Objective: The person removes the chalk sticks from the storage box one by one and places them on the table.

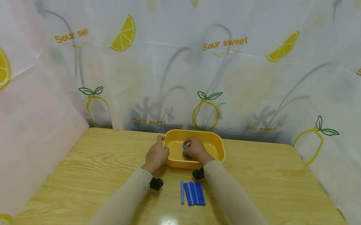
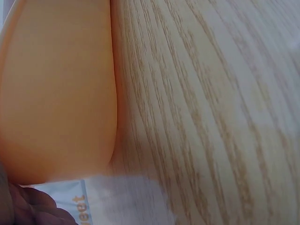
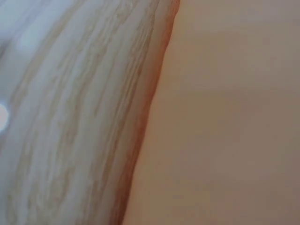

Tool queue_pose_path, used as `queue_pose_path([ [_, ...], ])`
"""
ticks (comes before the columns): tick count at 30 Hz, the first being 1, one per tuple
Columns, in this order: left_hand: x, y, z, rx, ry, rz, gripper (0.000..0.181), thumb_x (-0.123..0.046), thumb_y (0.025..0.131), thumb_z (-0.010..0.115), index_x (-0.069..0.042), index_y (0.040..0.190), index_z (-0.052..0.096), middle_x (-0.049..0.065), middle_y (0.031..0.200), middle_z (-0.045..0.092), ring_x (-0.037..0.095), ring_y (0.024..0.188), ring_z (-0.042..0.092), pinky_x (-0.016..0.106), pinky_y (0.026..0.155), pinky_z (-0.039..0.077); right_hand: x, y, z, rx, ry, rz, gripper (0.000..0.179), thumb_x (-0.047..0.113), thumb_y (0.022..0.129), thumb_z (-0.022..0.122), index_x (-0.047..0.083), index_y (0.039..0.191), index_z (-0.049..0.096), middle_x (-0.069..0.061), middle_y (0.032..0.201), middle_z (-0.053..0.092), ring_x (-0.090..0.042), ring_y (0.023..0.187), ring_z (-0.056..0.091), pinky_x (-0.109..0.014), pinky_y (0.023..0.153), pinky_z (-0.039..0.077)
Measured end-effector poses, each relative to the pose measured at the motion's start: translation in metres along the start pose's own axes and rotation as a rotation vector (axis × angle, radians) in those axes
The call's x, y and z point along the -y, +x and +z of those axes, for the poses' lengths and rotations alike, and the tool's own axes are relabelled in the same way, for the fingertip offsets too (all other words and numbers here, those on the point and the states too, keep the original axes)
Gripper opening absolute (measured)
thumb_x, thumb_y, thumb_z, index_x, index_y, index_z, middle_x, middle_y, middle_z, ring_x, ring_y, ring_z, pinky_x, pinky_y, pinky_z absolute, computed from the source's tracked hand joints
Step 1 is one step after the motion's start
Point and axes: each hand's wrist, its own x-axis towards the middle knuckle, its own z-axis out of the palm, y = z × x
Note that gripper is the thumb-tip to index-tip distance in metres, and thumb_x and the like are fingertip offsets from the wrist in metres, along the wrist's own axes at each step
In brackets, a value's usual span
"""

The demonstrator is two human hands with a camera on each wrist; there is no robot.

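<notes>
A yellow plastic tub point(image 1: 181, 164) stands near the far edge of the table. At its left end my left hand point(image 1: 157, 156) grips the rim, thumb by the top edge. Curled fingers point(image 2: 37, 208) show beside the tub wall point(image 2: 58, 93) in the left wrist view. My right hand point(image 1: 196, 149) reaches inside the tub and pinches a blue stick point(image 1: 184, 147), partly covered by the fingers. Only the tub's wall point(image 3: 225, 117) and the tabletop fill the right wrist view; the right hand is outside it.
In front of the tub, several blue sticks point(image 1: 194, 194) lie side by side on the wooden table point(image 1: 105, 177), with one lighter blue stick point(image 1: 182, 192) slightly apart on their left. A white lemon-print cloth point(image 1: 158, 72) hangs behind the table and along its sides.
</notes>
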Motion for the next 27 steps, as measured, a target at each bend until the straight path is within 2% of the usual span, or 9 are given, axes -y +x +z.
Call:
queue_pose_path([
  [8, -0.0008, 0.0019, -0.0004, 0.01, 0.028, 0.02, 0.048, -0.022, 0.095, 0.043, -0.019, 0.143, 0.034, 0.004, 0.059, 0.052, 0.018, 0.046, 0.04, 0.028, 0.043, 0.029, -0.0032, 0.0033, -0.0017, -0.034, 0.026, -0.022, 0.036, 0.009, 0.076, 0.074, 0.008, 0.112, 0.068, -0.01, 0.093, 0.066, -0.017, 0.07, 0.06, -0.028, 0.062, 0.051],
  [15, 0.0025, 0.0024, -0.0009, 0.025, 0.02, -0.017, 0.049, -0.023, 0.095, 0.043, -0.02, 0.143, 0.033, 0.006, 0.062, 0.054, 0.02, 0.05, 0.044, 0.03, 0.046, 0.032, -0.0029, 0.0034, 0.0013, -0.029, 0.067, -0.059, 0.034, 0.007, 0.076, 0.074, 0.005, 0.109, 0.068, -0.011, 0.089, 0.066, -0.016, 0.065, 0.06, -0.027, 0.06, 0.052],
  [19, 0.0041, 0.0021, -0.0005, 0.04, 0.025, -0.039, 0.049, -0.023, 0.095, 0.043, -0.02, 0.143, 0.033, 0.006, 0.062, 0.053, 0.02, 0.05, 0.043, 0.03, 0.047, 0.032, -0.0029, 0.0018, 0.0028, -0.037, 0.087, -0.042, 0.035, 0.009, 0.078, 0.073, 0.006, 0.112, 0.067, -0.01, 0.09, 0.066, -0.016, 0.065, 0.06, -0.027, 0.06, 0.051],
  [23, 0.0035, 0.0025, -0.0001, 0.034, 0.03, -0.026, 0.048, -0.024, 0.095, 0.042, -0.021, 0.142, 0.033, 0.006, 0.062, 0.053, 0.02, 0.05, 0.043, 0.03, 0.046, 0.032, -0.0016, 0.0001, 0.0011, -0.069, 0.11, -0.006, 0.035, 0.01, 0.079, 0.072, 0.008, 0.113, 0.066, -0.01, 0.092, 0.066, -0.017, 0.068, 0.061, -0.028, 0.061, 0.051],
  [27, 0.003, 0.0033, -0.0013, 0.033, 0.032, -0.025, 0.049, -0.024, 0.094, 0.042, -0.021, 0.142, 0.033, 0.006, 0.064, 0.054, 0.021, 0.052, 0.044, 0.031, 0.048, 0.033, 0.0007, -0.0001, -0.001, -0.084, 0.114, -0.02, 0.035, 0.009, 0.079, 0.071, 0.007, 0.114, 0.066, -0.012, 0.092, 0.067, -0.017, 0.067, 0.061, -0.028, 0.06, 0.051],
])
